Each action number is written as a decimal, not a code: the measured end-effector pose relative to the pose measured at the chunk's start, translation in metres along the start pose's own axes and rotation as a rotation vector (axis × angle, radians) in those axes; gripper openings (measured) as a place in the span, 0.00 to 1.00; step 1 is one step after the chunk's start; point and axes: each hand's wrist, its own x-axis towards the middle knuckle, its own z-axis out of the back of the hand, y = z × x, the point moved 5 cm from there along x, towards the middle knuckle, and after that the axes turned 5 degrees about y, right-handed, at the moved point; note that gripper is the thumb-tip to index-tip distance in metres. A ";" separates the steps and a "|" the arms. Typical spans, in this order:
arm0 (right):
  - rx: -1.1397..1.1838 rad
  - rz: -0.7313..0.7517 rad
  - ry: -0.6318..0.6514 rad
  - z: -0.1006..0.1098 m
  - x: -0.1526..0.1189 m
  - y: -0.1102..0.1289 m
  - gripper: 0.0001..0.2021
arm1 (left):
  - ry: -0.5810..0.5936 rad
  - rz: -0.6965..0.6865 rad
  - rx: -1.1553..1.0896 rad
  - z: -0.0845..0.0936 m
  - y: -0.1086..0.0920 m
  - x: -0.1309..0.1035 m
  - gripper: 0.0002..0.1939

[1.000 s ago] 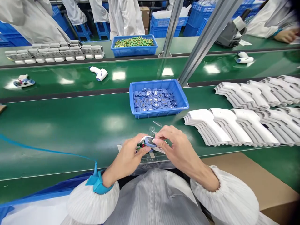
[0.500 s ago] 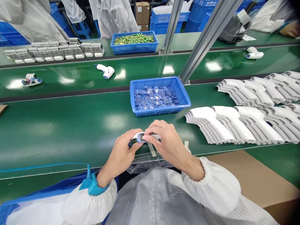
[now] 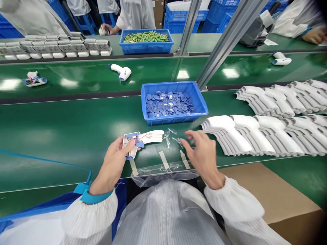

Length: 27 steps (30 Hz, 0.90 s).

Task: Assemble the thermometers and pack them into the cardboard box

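My left hand (image 3: 114,160) is closed around an opened infrared thermometer housing (image 3: 150,136), a white gun-shaped shell with blue parts and thin wires inside. Its handle points right, and my thumb presses on the inner side. To the right, my right hand (image 3: 201,153) hovers over the bench with thumb and fingers apart, holding nothing I can see. Beside its fingertips lie small crumpled pieces of clear film (image 3: 168,139). Strips of masking tape (image 3: 164,160) fix a clear plastic bag (image 3: 163,173) to the bench edge below my hands.
A blue bin (image 3: 175,119) of small blue parts stands ahead. Stacked white shell halves (image 3: 230,132) fill the right side. Behind, a green belt (image 3: 84,76) carries a thermometer (image 3: 122,72). A metal post (image 3: 217,51) slants upward. A blue wrist cord (image 3: 46,159) trails left.
My hands have moved apart. The housing has gone left and now shows its wired inside. My right hand has left it for the film pieces. The thermometer on the belt has shifted right.
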 end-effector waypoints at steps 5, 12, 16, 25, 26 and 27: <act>-0.329 -0.103 -0.355 0.062 -0.006 -0.031 0.14 | -0.014 -0.006 -0.062 -0.009 0.001 -0.003 0.27; -0.094 0.349 0.032 -0.008 0.004 0.030 0.13 | -0.026 -0.022 -0.136 -0.025 -0.006 0.000 0.28; -0.162 0.286 -0.014 -0.028 0.011 0.042 0.12 | -0.012 -0.013 -0.150 -0.029 -0.013 -0.005 0.27; -0.366 0.131 -0.275 0.052 -0.007 -0.020 0.16 | 0.171 -0.018 -0.118 -0.025 -0.006 -0.001 0.29; -0.437 0.058 -0.342 0.063 -0.009 -0.030 0.18 | 0.165 -0.029 -0.089 -0.025 -0.004 0.000 0.27; -0.508 -0.013 -0.370 0.071 -0.009 -0.041 0.19 | 0.160 -0.036 -0.055 -0.025 -0.002 0.002 0.24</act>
